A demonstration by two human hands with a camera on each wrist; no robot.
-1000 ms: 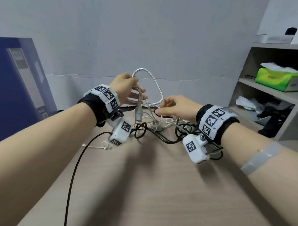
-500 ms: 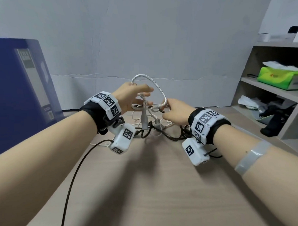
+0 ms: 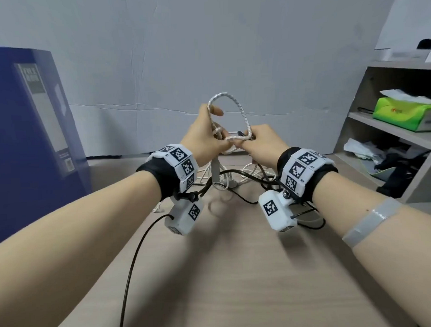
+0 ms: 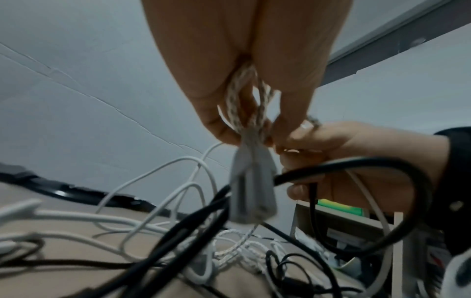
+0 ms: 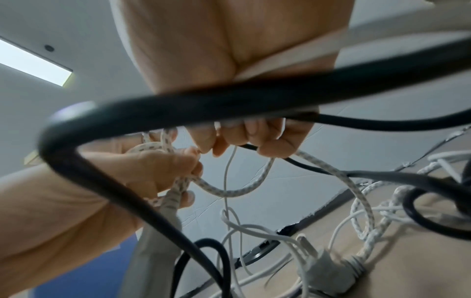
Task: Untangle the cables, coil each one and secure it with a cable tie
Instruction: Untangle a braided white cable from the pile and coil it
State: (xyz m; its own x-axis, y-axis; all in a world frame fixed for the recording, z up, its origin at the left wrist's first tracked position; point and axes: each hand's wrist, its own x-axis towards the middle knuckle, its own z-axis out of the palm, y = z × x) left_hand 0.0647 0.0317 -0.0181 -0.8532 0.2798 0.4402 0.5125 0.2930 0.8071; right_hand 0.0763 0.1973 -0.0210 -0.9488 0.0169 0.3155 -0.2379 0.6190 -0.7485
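Now left hand [image 3: 203, 136] fingers pinch the braided cable [image 3: 242, 113]; right hand [image 3: 262, 143] grips its loop.

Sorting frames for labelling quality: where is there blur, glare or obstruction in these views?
Head view: sharp, evenly lit, soft shadows on the table; wide-angle bending at the edges. Left wrist view: the grey connector and black cable are smeared. Right wrist view: a blurred black cable crosses the lens; a bright ceiling light glares at left.
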